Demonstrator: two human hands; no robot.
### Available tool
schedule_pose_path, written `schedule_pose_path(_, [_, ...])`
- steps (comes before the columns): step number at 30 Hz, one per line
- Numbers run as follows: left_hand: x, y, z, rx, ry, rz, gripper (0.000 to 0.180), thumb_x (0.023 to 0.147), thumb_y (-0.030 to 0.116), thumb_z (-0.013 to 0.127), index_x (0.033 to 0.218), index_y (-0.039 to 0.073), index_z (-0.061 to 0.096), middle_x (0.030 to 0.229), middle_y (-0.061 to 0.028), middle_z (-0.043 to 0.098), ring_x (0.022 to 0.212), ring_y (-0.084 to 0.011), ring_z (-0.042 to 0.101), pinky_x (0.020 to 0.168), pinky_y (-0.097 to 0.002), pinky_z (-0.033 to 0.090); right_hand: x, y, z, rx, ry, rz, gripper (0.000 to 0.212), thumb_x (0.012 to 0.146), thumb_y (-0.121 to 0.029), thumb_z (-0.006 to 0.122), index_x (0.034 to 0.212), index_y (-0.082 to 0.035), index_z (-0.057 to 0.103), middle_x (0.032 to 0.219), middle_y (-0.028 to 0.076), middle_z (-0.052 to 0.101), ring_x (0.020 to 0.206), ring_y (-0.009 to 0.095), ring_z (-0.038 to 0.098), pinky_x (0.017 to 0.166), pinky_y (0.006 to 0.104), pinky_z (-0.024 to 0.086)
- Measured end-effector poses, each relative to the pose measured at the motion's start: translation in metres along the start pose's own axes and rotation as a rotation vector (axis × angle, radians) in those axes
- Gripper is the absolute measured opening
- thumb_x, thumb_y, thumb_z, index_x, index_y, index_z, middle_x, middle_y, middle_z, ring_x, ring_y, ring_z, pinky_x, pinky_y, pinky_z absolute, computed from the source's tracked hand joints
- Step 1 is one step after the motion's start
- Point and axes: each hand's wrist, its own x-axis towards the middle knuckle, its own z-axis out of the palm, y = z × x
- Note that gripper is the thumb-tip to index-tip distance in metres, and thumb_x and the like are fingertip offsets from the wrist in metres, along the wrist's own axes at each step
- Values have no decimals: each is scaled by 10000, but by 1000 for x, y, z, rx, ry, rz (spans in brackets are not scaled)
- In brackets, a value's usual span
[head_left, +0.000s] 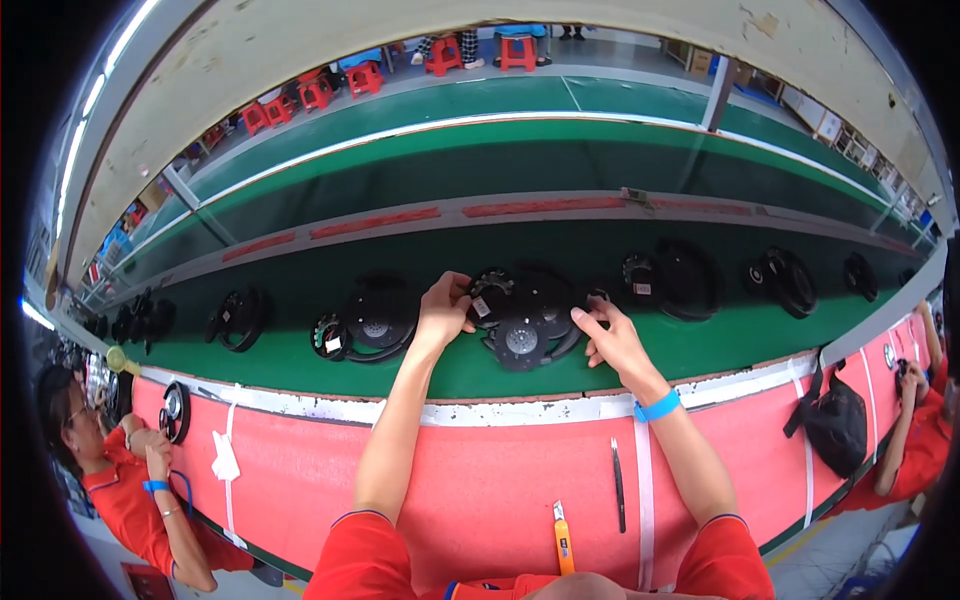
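Black fan assembly (522,325), a round motor unit with a pale hub at its centre, lies on the green conveyor belt (700,350) directly ahead of the person, who reaches across the red workbench (480,480) to get at it. Both arms are stretched forward, likely because the belt runs beyond the bench's far edge. The left hand (443,308) is curled over the upper left rim of the assembly, fingers bent around it beside a small white label, seemingly steadying it. The right hand (610,335), with a blue wristband (657,406) on its wrist, has thumb and forefinger pinched close at the right edge of the assembly; whether something small sits between them cannot be told.

Similar black fan units (365,325) lie spaced along the belt on both sides. On the bench near the person lie a pair of dark tweezers (618,485) and a yellow utility knife (563,535), well apart from the hands. A black bag (835,420) hangs at the bench's right end. Co-workers in red sit at either side.
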Motion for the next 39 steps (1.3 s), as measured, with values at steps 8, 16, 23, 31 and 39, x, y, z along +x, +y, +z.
schedule_pose_path(8, [-20,34,41,-553,-335,12,258,917,77,464,1163,1,469,1047,-112,578,947,-167,579,841,-304,482,-32,-67,-27,-355,407,-927,223,690,-78,715,820,53,590,753,55,495,605,110,436,525,242,356])
schedule_pose_path(16, [-49,75,34,-515,-894,-12,580,745,28,703,1263,10,442,1172,-108,562,1060,-171,541,972,-347,403,-38,-93,-84,164,87,-456,243,776,-172,584,855,58,596,763,79,625,663,91,554,613,213,442])
schedule_pose_path(23, [-79,107,9,-198,-1026,28,401,718,61,759,1070,12,573,928,-66,638,896,-135,604,817,-305,507,-53,-107,-81,284,7,-409,280,697,-257,574,746,19,563,715,143,626,622,154,584,613,229,464])
schedule_pose_path(31, [-89,121,8,-183,-1085,190,328,737,91,751,989,-33,582,833,-94,656,756,-152,657,730,-288,545,-60,-112,-83,262,-34,-407,278,666,-285,563,697,-10,537,699,149,626,548,98,504,512,204,380])
schedule_pose_path(39, [-92,116,9,-58,-994,448,373,678,241,810,909,-3,649,829,-69,653,736,-152,579,678,-298,481,-54,-102,-86,326,-72,-474,278,653,-284,576,714,-16,533,686,153,617,549,109,507,531,206,394])
